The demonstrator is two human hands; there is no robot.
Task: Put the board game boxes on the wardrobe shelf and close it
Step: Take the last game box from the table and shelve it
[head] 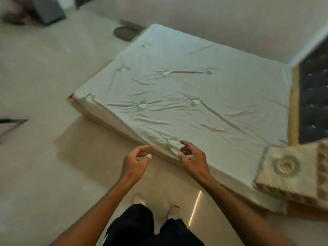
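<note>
No board game box and no wardrobe shows in the head view. My left hand (136, 161) hangs over the floor just short of the bed's near edge, fingers curled loosely and apart, holding nothing. My right hand (192, 158) hovers at the edge of the mattress, fingers spread, also holding nothing. The two hands are a short gap apart. The picture is blurred by motion.
A low bed (186, 89) with a pale green leaf-print sheet fills the middle. A dark tufted headboard (314, 103) stands at the right, with a patterned pillow (291, 173) below it. Glossy beige floor (35, 166) lies to the left. A dark object (48, 9) sits at the far top left.
</note>
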